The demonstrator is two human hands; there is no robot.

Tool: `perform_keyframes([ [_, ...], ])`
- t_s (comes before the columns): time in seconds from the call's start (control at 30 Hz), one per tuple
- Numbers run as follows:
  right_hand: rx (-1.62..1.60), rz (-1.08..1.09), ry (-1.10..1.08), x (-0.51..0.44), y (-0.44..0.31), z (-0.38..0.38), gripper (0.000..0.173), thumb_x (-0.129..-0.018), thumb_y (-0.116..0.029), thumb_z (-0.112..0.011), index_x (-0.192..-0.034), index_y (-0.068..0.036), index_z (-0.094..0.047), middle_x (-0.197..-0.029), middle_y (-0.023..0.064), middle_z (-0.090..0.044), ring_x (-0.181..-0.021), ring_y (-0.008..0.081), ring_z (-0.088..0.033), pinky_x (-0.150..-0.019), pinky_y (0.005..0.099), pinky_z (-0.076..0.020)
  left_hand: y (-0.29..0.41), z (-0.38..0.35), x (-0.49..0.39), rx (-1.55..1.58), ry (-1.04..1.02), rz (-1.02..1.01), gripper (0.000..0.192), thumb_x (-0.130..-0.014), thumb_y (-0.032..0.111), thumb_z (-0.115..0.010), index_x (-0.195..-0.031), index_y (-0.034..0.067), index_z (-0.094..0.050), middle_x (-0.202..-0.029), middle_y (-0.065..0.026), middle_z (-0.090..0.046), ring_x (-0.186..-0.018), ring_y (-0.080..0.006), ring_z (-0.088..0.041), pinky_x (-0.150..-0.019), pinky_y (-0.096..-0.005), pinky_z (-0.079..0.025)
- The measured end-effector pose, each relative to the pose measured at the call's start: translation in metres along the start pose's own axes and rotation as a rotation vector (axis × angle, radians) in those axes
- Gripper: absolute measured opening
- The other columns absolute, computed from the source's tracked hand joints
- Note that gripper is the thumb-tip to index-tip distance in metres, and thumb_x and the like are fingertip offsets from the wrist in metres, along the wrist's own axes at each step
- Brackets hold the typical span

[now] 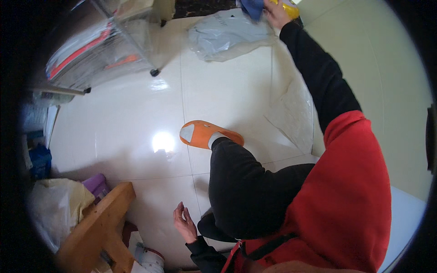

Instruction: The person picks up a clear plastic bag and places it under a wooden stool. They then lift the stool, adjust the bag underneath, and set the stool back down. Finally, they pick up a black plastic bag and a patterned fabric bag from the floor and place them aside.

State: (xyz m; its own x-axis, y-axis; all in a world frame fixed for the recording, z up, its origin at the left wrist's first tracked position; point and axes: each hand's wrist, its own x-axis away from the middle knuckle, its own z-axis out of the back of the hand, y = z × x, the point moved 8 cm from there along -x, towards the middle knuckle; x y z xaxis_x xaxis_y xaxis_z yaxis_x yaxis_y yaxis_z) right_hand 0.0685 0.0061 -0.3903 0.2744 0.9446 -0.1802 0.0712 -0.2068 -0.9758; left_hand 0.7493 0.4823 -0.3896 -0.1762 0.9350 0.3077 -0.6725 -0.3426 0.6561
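Observation:
My right hand [277,15] reaches to the top edge of the view, against a yellow item [290,9] and a dark blue item [253,9], both cut off by the frame. Whether its fingers grip either one is unclear. Below them a grey-white plastic bag [228,34] lies on the tiled floor. My left hand [185,222] hangs beside my knee, fingers slightly curled and apart, holding nothing. An orange slipper [198,134] is on my foot on the floor.
A wheeled metal rack [131,41] with plastic-covered contents stands at upper left. A wooden frame [99,228], a plastic-covered bundle [56,204] and a purple container [96,186] are at lower left. Clear plastic sheeting [290,112] lies along the pale wall [368,78].

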Motion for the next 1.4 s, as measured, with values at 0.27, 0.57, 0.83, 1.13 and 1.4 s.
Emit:
perform_keyframes([
  [0.27,1.211,-0.734,-0.414,0.241,0.073,0.119,0.090,-0.068,-0.048,-0.072,-0.137,-0.009,-0.032,-0.136,0.0183,-0.036,-0.123,0.0314,-0.039,-0.103,0.0401,-0.0326,0.002,-0.035,-0.001,-0.129,-0.165,-0.071,0.024,-0.089,0.004,-0.056,-0.113,0.002,-0.061,-0.098,-0.0174,-0.063,-0.090,-0.0322,-0.063,-0.080,-0.0384,-0.051],
  [0.57,1.223,-0.923,0.014,0.474,0.136,0.095,0.087,-0.063,-0.032,-0.082,-0.136,-0.012,-0.039,-0.115,0.0199,-0.059,-0.109,0.0339,-0.056,-0.090,0.0412,-0.0464,-0.057,-0.064,0.051,-0.023,-0.313,0.104,0.026,-0.086,0.005,-0.059,-0.112,0.001,-0.060,-0.098,-0.0199,-0.062,-0.092,-0.0377,-0.059,-0.082,-0.0428,-0.049],
  [0.83,0.558,-0.892,-0.161,0.272,0.189,-0.026,0.030,-0.084,-0.012,-0.064,-0.113,-0.009,-0.059,-0.090,0.0075,-0.063,-0.066,0.0175,-0.061,-0.055,0.0348,-0.0527,-0.022,-0.041,0.036,-0.036,-0.086,-0.044,0.027,-0.085,0.005,-0.059,-0.112,0.002,-0.058,-0.096,-0.0214,-0.059,-0.089,-0.0400,-0.057,-0.079,-0.0450,-0.047],
  [1.13,2.161,0.329,-0.263,-0.117,0.186,-0.037,0.047,-0.079,-0.026,-0.061,-0.121,-0.004,-0.055,-0.105,0.0171,-0.062,-0.105,0.0338,-0.055,-0.093,0.0489,-0.0359,-0.034,0.044,0.022,-0.100,0.136,0.154,0.039,-0.083,0.003,-0.060,-0.121,0.006,-0.056,-0.114,-0.0193,-0.057,-0.106,-0.0373,-0.055,-0.090,-0.0414,-0.047],
  [1.4,0.970,-0.069,-0.404,-0.011,0.211,-0.126,0.056,-0.080,-0.042,-0.063,-0.117,-0.002,-0.050,-0.107,0.0143,-0.059,-0.099,0.0301,-0.056,-0.086,0.0478,-0.0421,0.113,0.275,-0.044,-1.124,0.678,-0.089,0.064,-0.076,0.000,-0.062,-0.137,0.008,-0.044,-0.140,-0.0134,-0.044,-0.131,-0.0304,-0.040,-0.111,-0.0452,-0.030],
])
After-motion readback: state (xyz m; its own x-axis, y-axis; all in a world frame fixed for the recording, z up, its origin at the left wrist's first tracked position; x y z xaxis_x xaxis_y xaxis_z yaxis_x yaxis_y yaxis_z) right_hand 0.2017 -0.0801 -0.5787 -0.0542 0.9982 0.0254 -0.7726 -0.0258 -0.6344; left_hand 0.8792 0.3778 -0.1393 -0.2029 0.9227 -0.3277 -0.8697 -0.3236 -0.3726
